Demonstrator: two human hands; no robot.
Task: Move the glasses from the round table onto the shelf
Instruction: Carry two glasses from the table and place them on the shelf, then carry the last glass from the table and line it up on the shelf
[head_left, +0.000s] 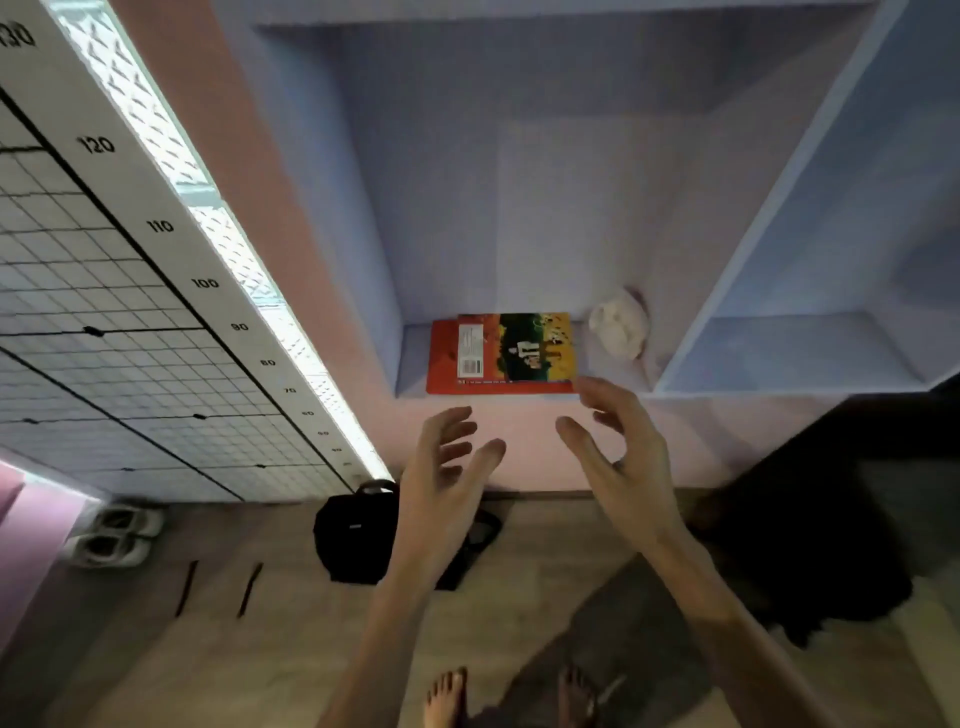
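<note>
Both hands are raised in front of the body with fingers spread and loosely bent, and neither grasps anything: the left hand (441, 467) and the right hand (618, 457) face each other, palms inward, with an empty gap between them. The shelf (412, 364) lies just ahead of the fingertips. The right hand is the nearer one, its fingertips almost at the shelf's front edge, beside the near corner of a red book (501, 353) that lies flat there. Beyond the right hand's fingertips, deeper on the same board, sits a white crumpled lump (621, 322). Below the left wrist a black bag (353, 535) rests on the floor. The glasses are nowhere in view, neither in a hand nor on the shelf, and the round table is out of frame too. So which way they lie from either hand, and how their long axis runs, cannot be told from here.
</note>
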